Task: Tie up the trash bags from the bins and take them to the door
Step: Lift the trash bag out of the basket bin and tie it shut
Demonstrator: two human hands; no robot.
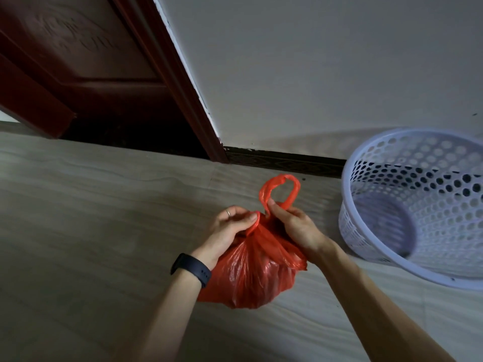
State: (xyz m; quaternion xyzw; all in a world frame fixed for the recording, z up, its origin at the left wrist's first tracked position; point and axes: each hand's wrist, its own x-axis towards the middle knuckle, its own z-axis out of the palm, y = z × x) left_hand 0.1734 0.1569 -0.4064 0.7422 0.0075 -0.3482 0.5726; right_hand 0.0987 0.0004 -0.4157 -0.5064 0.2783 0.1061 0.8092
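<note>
A full red plastic trash bag point(251, 278) rests on the pale floor in the middle of the head view. My left hand point(230, 231), with a ring and a dark wristband, pinches one gathered bag handle at the bag's neck. My right hand point(292, 226) grips the other handle, whose red loop point(279, 189) stands up above my fingers. Both hands meet at the top of the bag. A white perforated bin point(418, 205) stands at the right with no bag inside.
A dark red wooden door point(78, 69) and its frame point(188, 100) fill the upper left, with a dark gap at the threshold. A white wall point(326, 61) with a dark skirting board point(285, 162) runs behind the bag. Pale floor tiles point(78, 231) spread to the left.
</note>
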